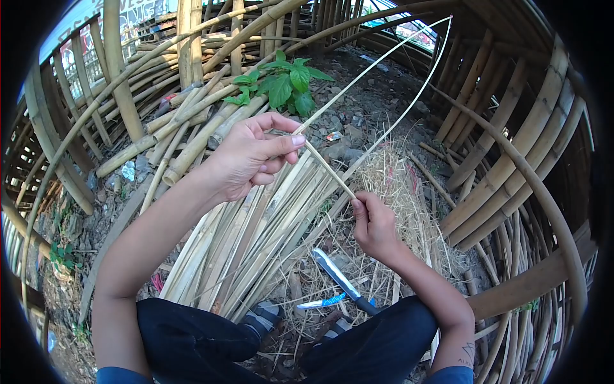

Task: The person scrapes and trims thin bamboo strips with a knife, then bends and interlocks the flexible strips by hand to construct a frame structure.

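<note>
- Head view: one thin strip (pixel 329 171), above slats (pixel 246 233)
- Left hand (pixel 268 153), right hand (pixel 374 227): fingers pinching strip
- Surface: stony ground (pixel 348 70), dry shavings (pixel 387 173)
- Surroundings: bamboo poles (pixel 511 179), leafy plant (pixel 281 86)

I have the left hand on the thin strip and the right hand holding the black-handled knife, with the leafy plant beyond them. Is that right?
Not quite: in the head view, the right hand grips the thin strip too. The black-handled knife lies untouched. The left hand and leafy plant are as you say.
</note>
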`<state>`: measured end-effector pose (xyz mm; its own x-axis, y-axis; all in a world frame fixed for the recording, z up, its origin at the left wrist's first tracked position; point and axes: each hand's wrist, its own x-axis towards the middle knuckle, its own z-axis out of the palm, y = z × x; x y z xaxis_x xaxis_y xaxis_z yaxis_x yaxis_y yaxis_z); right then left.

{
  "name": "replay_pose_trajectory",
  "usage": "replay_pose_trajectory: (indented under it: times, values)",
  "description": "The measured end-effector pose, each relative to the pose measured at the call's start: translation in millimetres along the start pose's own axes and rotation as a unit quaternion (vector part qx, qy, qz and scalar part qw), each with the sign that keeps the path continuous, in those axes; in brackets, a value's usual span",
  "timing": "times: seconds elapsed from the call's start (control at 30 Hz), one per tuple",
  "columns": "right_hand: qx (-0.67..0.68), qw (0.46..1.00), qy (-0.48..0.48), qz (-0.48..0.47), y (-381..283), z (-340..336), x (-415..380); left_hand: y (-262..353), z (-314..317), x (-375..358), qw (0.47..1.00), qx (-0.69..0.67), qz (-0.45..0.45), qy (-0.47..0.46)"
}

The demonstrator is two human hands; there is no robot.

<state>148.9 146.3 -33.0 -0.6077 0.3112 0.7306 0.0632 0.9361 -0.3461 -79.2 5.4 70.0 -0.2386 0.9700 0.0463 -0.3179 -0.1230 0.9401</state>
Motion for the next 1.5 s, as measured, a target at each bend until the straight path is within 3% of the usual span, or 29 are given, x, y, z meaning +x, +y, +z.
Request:
replay_pose_trajectory:
  times: [0.57,0.8,1.4,1.5]
  values:
    - [0.004,0.999,-0.028,0.037,-3.4,-5.2,0.7,-6.6,-0.4,-1.6,0.998,0.047,0.029,0.018]
    - [0.005,1.0,-0.014,0.006,-3.0,-4.7,2.3,-7.1,4.1,-2.1,0.998,0.06,0.024,0.013]
    - [0.013,1.0,-0.016,0.023,-1.6,-4.3,1.0,-7.1,2.0,-2.1,0.999,0.04,0.027,-0.011]
    - [0.021,0.999,-0.011,0.024,-2.3,-3.9,1.1,-6.5,-1.7,-1.6,0.999,-0.032,0.018,-0.04]
